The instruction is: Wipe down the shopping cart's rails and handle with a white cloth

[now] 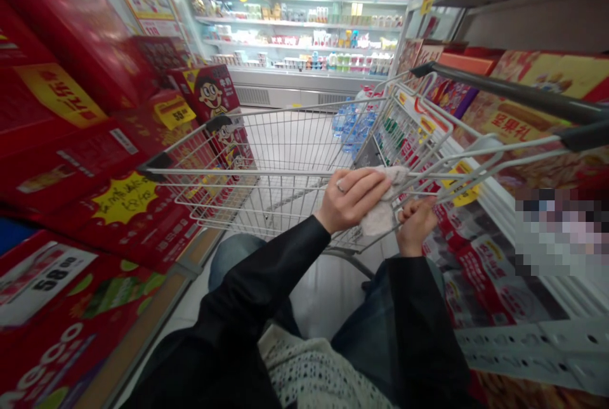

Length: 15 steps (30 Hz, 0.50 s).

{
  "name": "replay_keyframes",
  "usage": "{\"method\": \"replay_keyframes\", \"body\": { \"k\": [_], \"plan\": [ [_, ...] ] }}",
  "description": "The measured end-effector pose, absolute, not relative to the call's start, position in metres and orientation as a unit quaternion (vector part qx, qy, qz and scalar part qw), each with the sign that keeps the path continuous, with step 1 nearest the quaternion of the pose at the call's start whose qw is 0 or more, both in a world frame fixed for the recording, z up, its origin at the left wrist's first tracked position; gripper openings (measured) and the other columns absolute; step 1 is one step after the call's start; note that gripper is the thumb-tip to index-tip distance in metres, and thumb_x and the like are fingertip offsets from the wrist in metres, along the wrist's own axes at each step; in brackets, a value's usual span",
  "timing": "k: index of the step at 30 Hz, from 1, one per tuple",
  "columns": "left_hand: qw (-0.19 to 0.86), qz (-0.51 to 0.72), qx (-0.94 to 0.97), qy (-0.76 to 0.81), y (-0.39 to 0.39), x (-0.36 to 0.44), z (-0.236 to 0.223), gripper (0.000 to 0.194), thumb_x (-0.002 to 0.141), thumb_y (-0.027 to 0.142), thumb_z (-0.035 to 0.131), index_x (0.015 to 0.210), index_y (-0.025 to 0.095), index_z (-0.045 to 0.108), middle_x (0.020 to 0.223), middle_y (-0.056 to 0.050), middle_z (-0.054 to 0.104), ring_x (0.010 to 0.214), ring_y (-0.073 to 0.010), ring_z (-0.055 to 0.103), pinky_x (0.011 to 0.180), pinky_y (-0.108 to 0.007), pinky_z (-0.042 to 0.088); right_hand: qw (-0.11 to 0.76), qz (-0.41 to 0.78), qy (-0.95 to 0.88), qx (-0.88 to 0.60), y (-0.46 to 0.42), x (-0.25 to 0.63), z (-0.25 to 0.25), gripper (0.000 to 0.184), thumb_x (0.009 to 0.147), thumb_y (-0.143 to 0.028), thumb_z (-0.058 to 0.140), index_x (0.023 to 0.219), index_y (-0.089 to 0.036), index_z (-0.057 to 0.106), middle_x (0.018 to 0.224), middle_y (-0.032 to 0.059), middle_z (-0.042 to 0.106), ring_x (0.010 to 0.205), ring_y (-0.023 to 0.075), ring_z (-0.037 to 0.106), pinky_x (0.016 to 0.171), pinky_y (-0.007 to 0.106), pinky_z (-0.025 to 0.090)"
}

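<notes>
A wire shopping cart (285, 172) stands sideways in front of me, its dark handle (514, 89) off to the right. My left hand (352, 196) wears a ring and presses a pale cloth (378, 220) against the near side of the cart, fingers closed over it. The cloth drapes down over the upper wires. Just to the right, my right hand (417, 222) is closed around the cart's wire frame near its handle end. Its fingertips are partly hidden. The wire basket shows only floor through its mesh.
Red stacked gift boxes (128, 206) with yellow price tags line the left side. On the right is a shelf (514, 225) of boxed goods. A lit refrigerated display (295, 22) spans the back, and bottled water packs (352, 123) sit on the floor beyond the cart.
</notes>
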<state>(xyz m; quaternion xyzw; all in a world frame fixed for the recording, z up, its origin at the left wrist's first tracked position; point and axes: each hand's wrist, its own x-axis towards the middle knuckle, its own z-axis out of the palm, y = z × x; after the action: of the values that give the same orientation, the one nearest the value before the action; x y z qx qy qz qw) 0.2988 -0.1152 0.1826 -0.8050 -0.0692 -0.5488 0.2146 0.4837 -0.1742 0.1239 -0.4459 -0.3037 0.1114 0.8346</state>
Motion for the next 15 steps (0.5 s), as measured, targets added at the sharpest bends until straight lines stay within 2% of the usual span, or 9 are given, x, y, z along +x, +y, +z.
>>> {"method": "replay_keyframes", "body": {
  "k": [2, 4, 10, 13, 15],
  "plan": [
    [0.212, -0.521, -0.822, -0.089, -0.115, 0.3, 0.17, 0.044, 0.105, 0.022, 0.059, 0.149, 0.024, 0.059, 0.137, -0.011, 0.074, 0.136, -0.0277, 0.065, 0.097, -0.044, 0.053, 0.833, 0.115, -0.311, -0.443, -0.176, 0.485, 0.124, 0.074, 0.09, -0.087, 0.055, 0.061, -0.025, 0.029, 0.052, -0.0105, 0.026, 0.045, 0.0056, 0.024, 0.04, 0.02, 0.021],
    [0.204, -0.485, -0.844, -0.101, -0.114, 0.289, 0.132, 0.043, 0.104, 0.02, 0.061, 0.147, 0.024, 0.061, 0.134, -0.012, 0.075, 0.134, -0.0285, 0.066, 0.095, -0.044, 0.053, 0.834, 0.118, -0.313, -0.439, -0.177, 0.486, 0.124, 0.074, 0.09, -0.087, 0.056, 0.061, -0.025, 0.029, 0.052, -0.0108, 0.025, 0.046, 0.0056, 0.024, 0.041, 0.02, 0.021],
    [0.185, -0.402, -0.888, -0.124, -0.117, 0.225, -0.006, 0.03, 0.107, 0.016, 0.048, 0.126, 0.021, 0.07, 0.113, -0.01, 0.078, 0.103, -0.023, 0.07, 0.083, -0.04, 0.051, 0.836, 0.118, -0.322, -0.429, -0.178, 0.486, 0.125, 0.074, 0.088, -0.087, 0.058, 0.061, -0.025, 0.029, 0.054, -0.0114, 0.022, 0.046, 0.0054, 0.023, 0.041, 0.02, 0.02],
    [0.172, -0.405, -0.887, -0.137, -0.125, 0.206, -0.028, 0.032, 0.106, 0.015, 0.042, 0.12, 0.018, 0.071, 0.105, -0.011, 0.077, 0.093, -0.0222, 0.068, 0.079, -0.039, 0.051, 0.831, 0.12, -0.327, -0.433, -0.179, 0.485, 0.125, 0.074, 0.088, -0.088, 0.056, 0.062, -0.025, 0.028, 0.054, -0.0114, 0.022, 0.046, 0.0055, 0.023, 0.041, 0.02, 0.02],
    [0.166, -0.431, -0.876, -0.139, -0.125, 0.208, -0.013, 0.032, 0.107, 0.015, 0.043, 0.123, 0.016, 0.07, 0.109, -0.013, 0.077, 0.099, -0.0231, 0.069, 0.081, -0.039, 0.052, 0.829, 0.119, -0.328, -0.437, -0.179, 0.483, 0.125, 0.074, 0.089, -0.087, 0.056, 0.061, -0.025, 0.028, 0.053, -0.0113, 0.022, 0.046, 0.0057, 0.024, 0.041, 0.02, 0.021]
  ]
}}
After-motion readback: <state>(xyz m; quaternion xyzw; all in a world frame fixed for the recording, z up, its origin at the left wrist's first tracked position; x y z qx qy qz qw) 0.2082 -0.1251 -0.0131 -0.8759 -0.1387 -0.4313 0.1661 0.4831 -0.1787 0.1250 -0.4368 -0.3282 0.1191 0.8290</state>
